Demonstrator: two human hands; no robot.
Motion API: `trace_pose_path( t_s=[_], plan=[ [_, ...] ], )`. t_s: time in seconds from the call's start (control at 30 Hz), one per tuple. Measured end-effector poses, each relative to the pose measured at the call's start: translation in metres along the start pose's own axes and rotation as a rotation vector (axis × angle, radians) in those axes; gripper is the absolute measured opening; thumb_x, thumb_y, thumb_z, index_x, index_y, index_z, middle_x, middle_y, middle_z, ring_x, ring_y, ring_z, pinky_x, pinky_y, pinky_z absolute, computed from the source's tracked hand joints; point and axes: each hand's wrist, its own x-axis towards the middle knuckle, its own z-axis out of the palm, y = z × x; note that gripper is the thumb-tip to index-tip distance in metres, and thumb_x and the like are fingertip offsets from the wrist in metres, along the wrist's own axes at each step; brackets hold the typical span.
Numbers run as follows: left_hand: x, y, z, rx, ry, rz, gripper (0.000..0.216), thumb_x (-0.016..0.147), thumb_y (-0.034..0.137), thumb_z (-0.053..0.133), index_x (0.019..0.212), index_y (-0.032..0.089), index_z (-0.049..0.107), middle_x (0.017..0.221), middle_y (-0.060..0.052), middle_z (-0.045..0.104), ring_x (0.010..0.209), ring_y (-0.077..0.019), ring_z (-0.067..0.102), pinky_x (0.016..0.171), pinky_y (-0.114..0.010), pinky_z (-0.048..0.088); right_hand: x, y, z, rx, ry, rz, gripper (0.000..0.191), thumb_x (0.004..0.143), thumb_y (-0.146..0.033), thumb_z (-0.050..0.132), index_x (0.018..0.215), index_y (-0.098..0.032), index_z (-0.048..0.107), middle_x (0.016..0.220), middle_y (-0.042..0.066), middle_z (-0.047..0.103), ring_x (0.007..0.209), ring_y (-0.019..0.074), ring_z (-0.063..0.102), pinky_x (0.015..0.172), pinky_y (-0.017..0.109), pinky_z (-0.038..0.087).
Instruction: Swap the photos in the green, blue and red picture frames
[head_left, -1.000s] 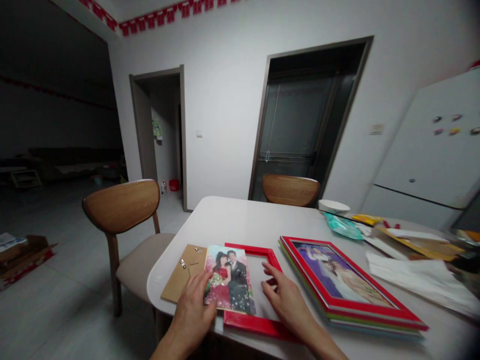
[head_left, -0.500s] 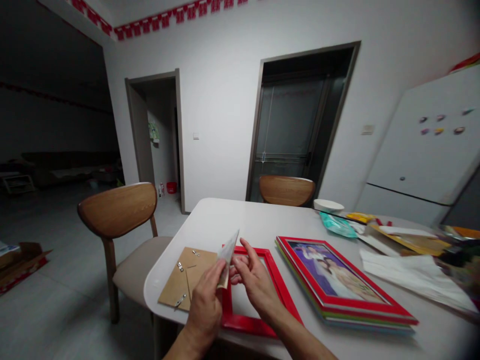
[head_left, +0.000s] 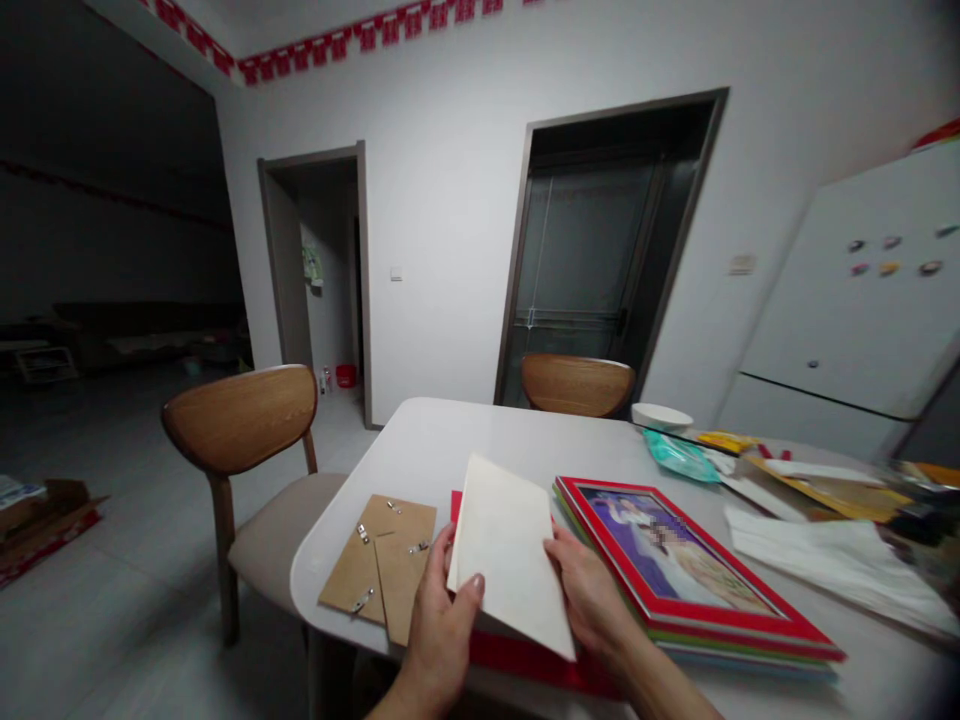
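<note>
1. White card (head_left: 514,555), left of the stack (head_left: 686,560), is held between both hands; its long axis runs away from the person, its far end leaning left.
2. Left hand (head_left: 442,625) pinches the card's left edge, thumb on top; right hand (head_left: 589,585) grips its right edge and is nearer the stack.
3. Red frame (head_left: 517,660) lies under the card, left of the stack, so any lowering seems to turn on this overlap. Whether they touch, I cannot tell.
4. Counts: one card and one red frame, left of the stack; brown board (head_left: 345,572) farther left, one piece or two unclear, with four clips (head_left: 364,600) showing.
5. Beyond the stack: one bowl (head_left: 662,415), one teal packet (head_left: 679,455).
6. Frames within the stack: several, number unclear; red, green and bluish edges show.
</note>
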Motion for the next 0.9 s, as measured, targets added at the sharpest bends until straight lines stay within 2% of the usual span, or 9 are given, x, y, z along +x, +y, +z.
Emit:
trace_pose_path(
  t_s=[0.07,0.13,0.2,0.37,0.47,0.6,0.77,0.9],
  plan=[
    [0.001,-0.002,-0.005,0.125,-0.038,0.002,0.058,0.070,0.026,0.051,0.121,0.007,0.032,0.122,-0.016,0.044,0.111,-0.0223,0.043,0.091,-0.032,0.037,0.005,-0.009,-0.019,-0.127,0.032,0.032,0.040,0.062,-0.017,0.045,0.102,-0.016,0.049,0.069,0.003,0.066,0.057,0.0160,0.061,0.050,0.023,0.045],
    [0.000,-0.004,-0.010,0.328,-0.085,-0.016,0.054,0.069,0.022,0.050,0.119,0.008,0.036,0.123,-0.015,0.044,0.113,-0.0222,0.041,0.095,-0.034,0.033,0.011,-0.012,-0.035,-0.273,0.066,0.040,0.041,0.062,-0.017,0.042,0.102,-0.013,0.049,0.066,0.003,0.066,0.054,0.0165,0.060,0.048,0.024,0.044],
    [-0.003,-0.006,-0.012,0.546,-0.183,-0.001,0.049,0.066,0.018,0.052,0.114,0.011,0.044,0.122,-0.013,0.045,0.114,-0.0227,0.039,0.097,-0.035,0.029,0.017,-0.009,-0.045,-0.430,0.084,0.014,0.042,0.062,-0.017,0.040,0.102,-0.011,0.050,0.065,0.004,0.066,0.053,0.0166,0.060,0.048,0.023,0.044],
    [-0.012,-0.009,-0.010,0.873,-0.387,0.140,0.043,0.063,0.013,0.053,0.106,0.010,0.051,0.124,-0.014,0.043,0.116,-0.0240,0.035,0.099,-0.036,0.027,0.033,0.007,-0.044,-0.848,0.093,-0.107,0.044,0.067,-0.020,0.031,0.103,-0.007,0.052,0.068,0.006,0.066,0.056,0.0160,0.060,0.048,0.022,0.042],
    [-0.013,-0.007,-0.010,0.954,-0.450,0.169,0.036,0.064,0.012,0.054,0.100,0.012,0.054,0.122,-0.013,0.046,0.115,-0.0233,0.037,0.098,-0.036,0.029,0.038,0.007,-0.038,-0.979,0.093,-0.142,0.045,0.068,-0.018,0.028,0.104,-0.006,0.052,0.075,0.008,0.066,0.063,0.0156,0.061,0.054,0.021,0.043],
    [-0.013,-0.007,-0.011,0.994,-0.488,0.210,0.030,0.064,0.013,0.057,0.094,0.015,0.055,0.117,-0.011,0.050,0.112,-0.0227,0.041,0.099,-0.037,0.028,0.039,0.000,-0.034,-1.158,0.067,-0.190,0.039,0.068,-0.017,0.031,0.095,-0.009,0.057,0.083,0.010,0.065,0.074,0.0166,0.060,0.064,0.022,0.042],
    [-0.015,-0.010,-0.009,1.040,-0.514,0.223,0.036,0.062,0.014,0.061,0.097,0.014,0.055,0.118,-0.012,0.049,0.112,-0.0249,0.040,0.100,-0.040,0.026,0.032,-0.002,-0.035,-1.453,0.108,-0.213,0.030,0.069,-0.027,0.040,0.080,-0.009,0.061,0.083,0.020,0.063,0.080,0.0277,0.058,0.069,0.035,0.038],
    [-0.015,-0.004,-0.018,1.028,-0.491,0.222,0.040,0.065,0.018,0.059,0.105,0.016,0.052,0.118,-0.011,0.050,0.110,-0.0233,0.043,0.097,-0.039,0.032,0.026,0.001,-0.036,-1.617,0.131,-0.200,0.032,0.067,-0.031,0.046,0.087,-0.010,0.059,0.087,0.020,0.061,0.081,0.0305,0.057,0.067,0.038,0.038]
  ],
)
